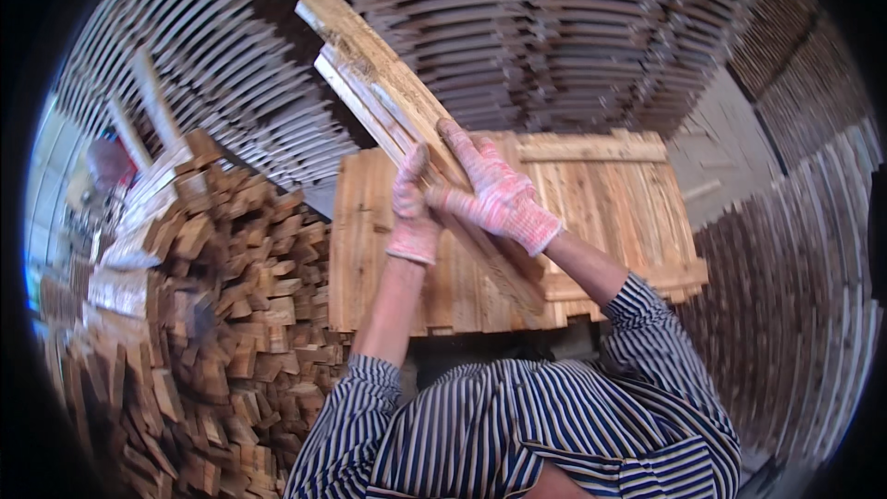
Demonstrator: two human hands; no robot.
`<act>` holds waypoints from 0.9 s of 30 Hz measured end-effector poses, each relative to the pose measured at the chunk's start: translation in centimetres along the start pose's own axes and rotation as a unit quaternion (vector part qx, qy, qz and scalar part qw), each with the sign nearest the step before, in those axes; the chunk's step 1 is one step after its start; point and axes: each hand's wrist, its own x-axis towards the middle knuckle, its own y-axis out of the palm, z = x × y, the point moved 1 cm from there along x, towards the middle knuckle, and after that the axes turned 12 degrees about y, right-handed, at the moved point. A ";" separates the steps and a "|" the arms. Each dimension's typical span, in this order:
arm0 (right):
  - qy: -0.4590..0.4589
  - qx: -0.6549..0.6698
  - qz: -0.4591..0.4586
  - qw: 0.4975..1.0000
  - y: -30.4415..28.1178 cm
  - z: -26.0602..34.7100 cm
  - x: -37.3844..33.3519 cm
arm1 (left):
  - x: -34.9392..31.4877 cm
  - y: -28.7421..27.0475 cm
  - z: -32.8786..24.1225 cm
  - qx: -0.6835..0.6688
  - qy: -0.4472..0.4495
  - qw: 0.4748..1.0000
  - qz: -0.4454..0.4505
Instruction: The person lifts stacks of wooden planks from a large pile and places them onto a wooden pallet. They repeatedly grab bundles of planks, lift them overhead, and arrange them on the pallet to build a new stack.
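Wooden planks held up in two gloved hands above a flat stack of boards.

Nearest is the blue and white striped shirt (pixel 517 434) of the person, with both sleeves rolled up. The left hand (pixel 413 212), in a pink and white knitted glove, is closed around the lower edge of the bundle of long pale wooden planks (pixel 388 102). The right hand (pixel 494 189), in the same kind of glove, lies on top of the bundle with fingers stretched out and pressing on it. The planks point up and to the left, above the flat stack of light wooden boards (pixel 610 203). On the left is a heap of short brown wood blocks (pixel 231 314). Behind, tall rows of stacked dark slats (pixel 554 37) fill the background.
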 end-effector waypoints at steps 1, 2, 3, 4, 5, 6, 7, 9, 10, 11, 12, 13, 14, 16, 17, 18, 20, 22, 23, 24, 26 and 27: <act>-0.007 0.095 -0.011 0.995 0.6 -3.8 0.3 | 0.0 1.4 0.7 0.033 -0.043 0.998 -0.011; 0.035 0.083 -0.029 0.995 1.1 -5.4 -0.6 | 0.5 -0.1 1.0 0.029 -0.096 0.994 -0.033; 0.054 0.093 -0.075 0.991 2.1 -8.7 -1.0 | 1.2 -1.7 1.7 0.026 -0.155 0.986 -0.051; 0.096 0.110 -0.077 0.986 2.6 -12.3 -1.2 | 1.2 -2.8 1.9 0.075 -0.210 0.973 -0.067; 0.133 0.125 -0.089 0.979 2.3 -15.3 -2.2 | 1.6 -3.5 1.6 0.124 -0.262 0.954 -0.072; 0.172 0.095 -0.087 0.977 3.4 -16.3 -3.1 | 1.8 -7.7 0.6 0.126 -0.263 0.956 -0.027; 0.225 0.062 -0.099 0.967 3.8 -18.3 -3.9 | 1.6 -8.6 1.5 0.137 -0.277 0.950 -0.050; 0.309 0.026 -0.127 0.942 4.5 -21.8 -5.7 | 0.5 -9.7 2.9 0.153 -0.306 0.937 -0.078; 0.337 0.021 -0.139 0.931 4.9 -22.7 -6.6 | 0.1 -10.2 3.4 0.156 -0.317 0.931 -0.088; 0.354 0.001 -0.152 0.923 6.1 -23.2 -7.2 | -0.3 -10.7 4.0 0.161 -0.330 0.925 -0.096; 0.361 -0.019 -0.158 0.919 7.3 -22.7 -7.6 | -0.8 -12.9 3.8 0.179 -0.331 0.921 -0.102; 0.369 -0.039 -0.163 0.914 8.5 -22.2 -7.9 | -1.3 -15.0 3.7 0.197 -0.332 0.916 -0.108; 0.355 -0.096 -0.146 0.918 9.4 -22.0 -8.1 | -1.7 -16.1 4.2 0.209 -0.344 0.908 -0.119; 0.330 -0.138 -0.169 0.918 9.8 -23.1 -8.5 | -1.5 -15.2 5.3 0.210 -0.328 0.912 -0.129; 0.318 -0.160 -0.181 0.917 10.0 -23.7 -8.7 | -1.4 -14.5 6.4 0.211 -0.323 0.914 -0.127; 0.308 -0.204 -0.205 0.906 10.2 -23.4 -8.7 | -1.4 -13.7 7.2 0.212 -0.318 0.915 -0.127; 0.280 -0.164 -0.183 0.928 9.8 -20.2 -7.7 | -1.5 -12.2 8.7 0.213 -0.297 0.922 -0.125; 0.248 -0.002 -0.117 0.962 9.6 -16.2 -6.7 | -2.1 -10.5 11.3 0.206 -0.282 0.931 -0.107; 0.235 0.076 -0.105 0.963 9.6 -16.3 -6.6 | -2.2 -9.5 12.6 0.196 -0.290 0.932 -0.097; 0.223 0.152 -0.091 0.959 9.4 -16.1 -6.5 | -2.4 -8.5 13.8 0.186 -0.296 0.933 -0.089; 0.271 0.173 -0.108 0.941 7.3 -17.2 -6.8 | -2.3 -7.0 15.5 0.158 -0.328 0.927 -0.089; 0.300 0.146 -0.123 0.935 6.1 -18.7 -7.1 | -2.0 -6.4 16.5 0.152 -0.335 0.925 -0.093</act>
